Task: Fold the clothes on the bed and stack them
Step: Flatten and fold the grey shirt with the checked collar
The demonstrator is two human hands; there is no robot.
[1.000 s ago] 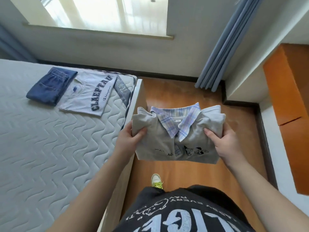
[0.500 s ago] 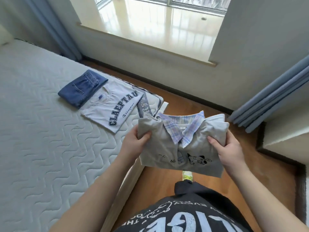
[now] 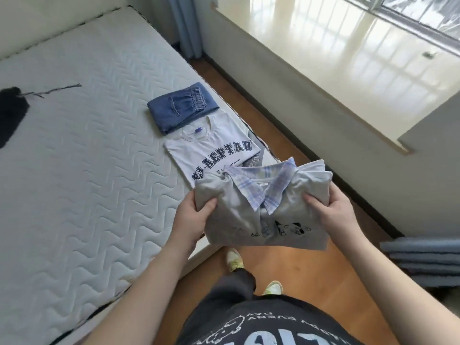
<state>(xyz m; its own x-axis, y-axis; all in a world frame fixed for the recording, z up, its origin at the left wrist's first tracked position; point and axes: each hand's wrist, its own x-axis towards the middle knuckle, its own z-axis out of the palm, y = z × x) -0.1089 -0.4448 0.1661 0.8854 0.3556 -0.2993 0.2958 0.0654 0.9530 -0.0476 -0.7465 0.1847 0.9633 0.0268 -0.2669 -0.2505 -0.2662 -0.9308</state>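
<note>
While above bed edge, left hand (image 3: 193, 215), right hand (image 3: 334, 210) grip folded shirt (image 3: 236, 210) (thumbs atop).

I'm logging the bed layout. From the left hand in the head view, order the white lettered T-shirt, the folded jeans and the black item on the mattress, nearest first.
From the left hand:
1. White lettered T-shirt, just beyond it near the bed's edge.
2. Folded jeans, behind the T-shirt.
3. Black item, far across the mattress at the picture's left edge.

From here I see a wooden floor (image 3: 293, 267) beside the mattress, a glossy window sill (image 3: 336, 58) on the right, blue curtains (image 3: 186, 23) in the corner, and a black item (image 3: 10, 115) at the far left.
</note>
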